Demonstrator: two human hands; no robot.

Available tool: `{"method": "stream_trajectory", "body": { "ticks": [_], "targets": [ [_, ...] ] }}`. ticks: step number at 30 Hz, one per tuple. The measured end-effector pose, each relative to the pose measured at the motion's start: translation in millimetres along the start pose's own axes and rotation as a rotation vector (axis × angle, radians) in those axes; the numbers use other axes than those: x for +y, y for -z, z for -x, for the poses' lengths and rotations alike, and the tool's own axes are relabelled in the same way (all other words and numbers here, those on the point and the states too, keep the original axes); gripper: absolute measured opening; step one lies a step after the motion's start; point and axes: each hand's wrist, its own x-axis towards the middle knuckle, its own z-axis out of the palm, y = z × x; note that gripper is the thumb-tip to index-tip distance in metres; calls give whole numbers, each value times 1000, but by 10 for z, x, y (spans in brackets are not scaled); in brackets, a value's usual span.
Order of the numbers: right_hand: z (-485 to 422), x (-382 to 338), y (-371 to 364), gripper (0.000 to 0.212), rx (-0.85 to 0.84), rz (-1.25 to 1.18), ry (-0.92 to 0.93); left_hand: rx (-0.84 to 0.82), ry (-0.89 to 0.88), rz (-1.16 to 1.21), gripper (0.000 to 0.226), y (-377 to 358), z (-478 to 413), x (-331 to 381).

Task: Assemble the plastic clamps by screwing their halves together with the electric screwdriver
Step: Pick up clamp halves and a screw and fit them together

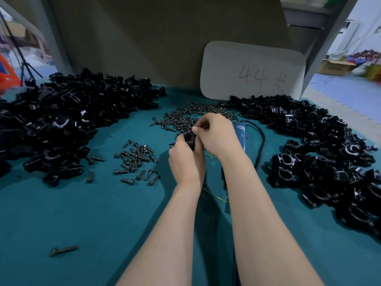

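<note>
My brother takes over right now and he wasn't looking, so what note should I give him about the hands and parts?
Left hand grips one black clamp. Right hand pinches at the clamp's top, likely seating a screw. Electric screwdriver lies untouched beside the right hand. Loose screws lie ahead; clamp parts fill a left heap and a right heap. Finished count: cannot tell. To do: drive this screw, then the heaps.

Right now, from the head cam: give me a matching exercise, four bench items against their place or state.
Things
1. electric screwdriver
2. clamp
3. card marked 44
4. stray screw

Places or states
A. leaning on the back panel
B. alone on the teal mat, near left
C. gripped by the left hand, with the right hand pinching at its top
D. lying unheld just right of the right hand

Pairs: 1-D, 2-C, 3-A, 4-B
</note>
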Motion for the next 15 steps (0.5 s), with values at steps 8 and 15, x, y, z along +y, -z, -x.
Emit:
{"method": "stream_trajectory", "body": {
  "ticks": [8,15],
  "targets": [
    [-22,36,-20,10,48,4,14,-9,0,13,30,2,5,13],
    [-1,71,-139,22,130,49,25,-37,43,16,28,20,-9,6]
  ]
}}
